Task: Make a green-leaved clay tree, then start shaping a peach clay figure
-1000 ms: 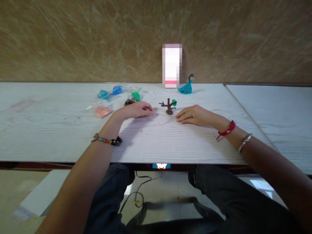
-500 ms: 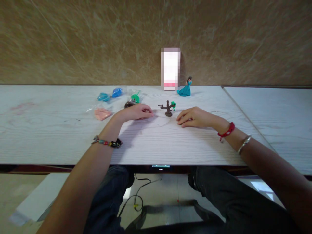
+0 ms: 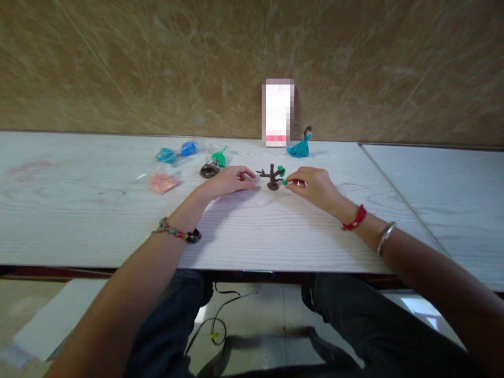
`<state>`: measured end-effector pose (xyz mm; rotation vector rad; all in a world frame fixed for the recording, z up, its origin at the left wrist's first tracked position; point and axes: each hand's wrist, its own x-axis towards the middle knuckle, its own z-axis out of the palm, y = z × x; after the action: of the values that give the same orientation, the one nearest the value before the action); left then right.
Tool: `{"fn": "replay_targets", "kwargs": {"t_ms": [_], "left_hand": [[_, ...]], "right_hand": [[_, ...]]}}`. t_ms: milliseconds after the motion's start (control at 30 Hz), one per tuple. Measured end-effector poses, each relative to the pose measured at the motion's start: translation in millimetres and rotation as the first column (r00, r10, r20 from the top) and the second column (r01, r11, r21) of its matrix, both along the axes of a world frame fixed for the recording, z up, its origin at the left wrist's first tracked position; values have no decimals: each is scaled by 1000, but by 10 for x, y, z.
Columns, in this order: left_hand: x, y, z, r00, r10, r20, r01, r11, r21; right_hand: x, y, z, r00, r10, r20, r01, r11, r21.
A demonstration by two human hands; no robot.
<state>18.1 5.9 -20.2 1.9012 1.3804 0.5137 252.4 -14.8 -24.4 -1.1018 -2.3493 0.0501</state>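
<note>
With our right grip [image 3: 314, 184] we pinch the small leaf [image 3: 284, 182] of the tree [image 3: 272, 177], which stands just left of it. We should press gently; our left grip [image 3: 235, 179], parted and empty, can steady the tree.

No readable text, screen [image 3: 277, 113] pixelated

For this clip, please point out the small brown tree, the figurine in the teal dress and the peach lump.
Small brown tree [image 3: 272, 177]: head view, on its trunk.
Figurine in the teal dress [image 3: 301, 149]: head view, on the skirt.
Peach lump [image 3: 164, 183]: head view, on its middle.
</note>
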Motion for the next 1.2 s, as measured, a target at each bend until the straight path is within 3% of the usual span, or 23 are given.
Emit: {"fn": "replay_targets", "kwargs": {"t_ms": [200, 400, 800, 1200], "left_hand": [[166, 42, -59, 985, -40, 170, 46, 999, -28], [272, 53, -29, 981, -40, 188, 55, 996, -76], [279, 54, -25, 975, -54, 214, 79, 991, -109], [54, 35, 17, 964, 30, 263, -4, 995, -99]], "right_hand": [[-144, 12, -115, 986, -36, 162, 7, 984, 181], [-176, 21, -124, 967, -95, 234, 34, 967, 254], [-169, 29, -135, 972, -99, 211, 41, 964, 264], [-184, -118, 74, 996, -59, 61, 40, 962, 269]]}}
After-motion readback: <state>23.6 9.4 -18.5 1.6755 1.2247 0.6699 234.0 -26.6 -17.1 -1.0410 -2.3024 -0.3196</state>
